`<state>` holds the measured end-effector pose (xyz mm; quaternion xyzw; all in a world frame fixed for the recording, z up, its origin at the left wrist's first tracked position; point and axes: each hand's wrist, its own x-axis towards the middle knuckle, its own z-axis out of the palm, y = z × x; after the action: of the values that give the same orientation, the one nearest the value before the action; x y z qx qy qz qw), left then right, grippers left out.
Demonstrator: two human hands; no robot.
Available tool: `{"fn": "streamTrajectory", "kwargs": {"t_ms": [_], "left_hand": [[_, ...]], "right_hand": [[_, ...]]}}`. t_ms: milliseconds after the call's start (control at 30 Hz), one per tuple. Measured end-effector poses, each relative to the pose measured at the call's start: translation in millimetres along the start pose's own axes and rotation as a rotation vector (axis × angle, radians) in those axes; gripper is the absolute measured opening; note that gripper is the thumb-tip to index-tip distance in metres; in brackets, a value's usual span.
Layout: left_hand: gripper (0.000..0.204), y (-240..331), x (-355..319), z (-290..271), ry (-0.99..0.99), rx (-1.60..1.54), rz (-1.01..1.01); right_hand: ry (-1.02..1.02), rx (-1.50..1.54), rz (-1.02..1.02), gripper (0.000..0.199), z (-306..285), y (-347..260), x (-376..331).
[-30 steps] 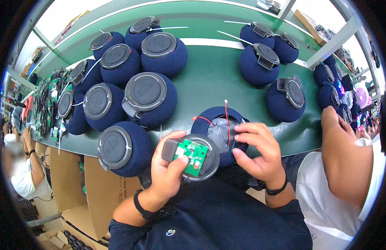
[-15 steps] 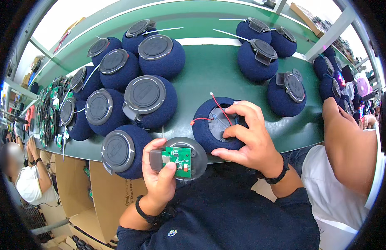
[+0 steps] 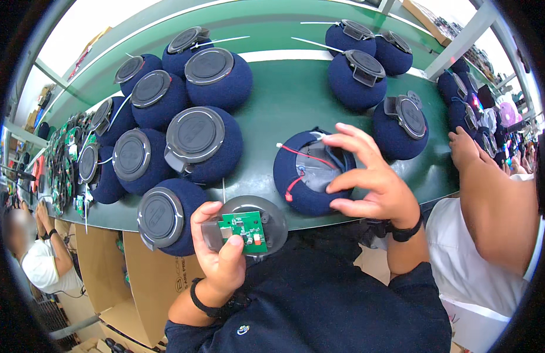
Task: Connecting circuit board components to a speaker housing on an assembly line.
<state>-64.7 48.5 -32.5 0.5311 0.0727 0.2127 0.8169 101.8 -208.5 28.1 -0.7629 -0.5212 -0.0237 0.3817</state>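
My left hand (image 3: 221, 253) grips a round grey plastic cap (image 3: 276, 226) with a green circuit board (image 3: 247, 232) on its upward side; the thumb presses on the board's edge. To the right, a dark blue fabric-covered ball (image 3: 287, 176) rests on the table with its round opening turned up. Out of that opening come red wires (image 3: 307, 155) with small connectors, and a grey inside shows. My right hand (image 3: 381, 185) holds the ball by the rim of its opening, thumb and a bent finger close together there and the forefinger raised along the far side.
Several blue balls with grey caps (image 3: 196, 135) stand left on the green table (image 3: 272, 106); more stand right (image 3: 357, 82). Loose circuit boards (image 3: 63, 159) pile up at the far left. A cardboard box (image 3: 160, 282) is below the edge. Other people's arms (image 3: 493, 194) show at both sides.
The ball's opening has turned, its wires now lying further left and lower. My right hand has shifted right, its fingers wider apart. My left hand still holds the cap, slightly lower.
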Motion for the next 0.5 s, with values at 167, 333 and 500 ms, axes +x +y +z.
{"fn": "streamTrajectory", "kwargs": {"t_ms": [167, 333, 500], "left_hand": [[0.065, 1.6, -0.5, 2.3, -0.012, -0.027, -0.006], [0.067, -2.2, 4.1, 6.4, 0.040, 0.030, 0.049], [0.060, 4.6, 12.3, 17.4, 0.015, 0.078, -0.007]], "right_hand": [[0.175, -0.088, 0.172, 0.040, 6.9, -4.0, -10.9], [0.220, -0.273, 0.186, 0.048, 28.6, -15.7, -7.1], [0.083, -0.084, 0.139, 0.038, 3.4, -1.2, -10.9]]}}
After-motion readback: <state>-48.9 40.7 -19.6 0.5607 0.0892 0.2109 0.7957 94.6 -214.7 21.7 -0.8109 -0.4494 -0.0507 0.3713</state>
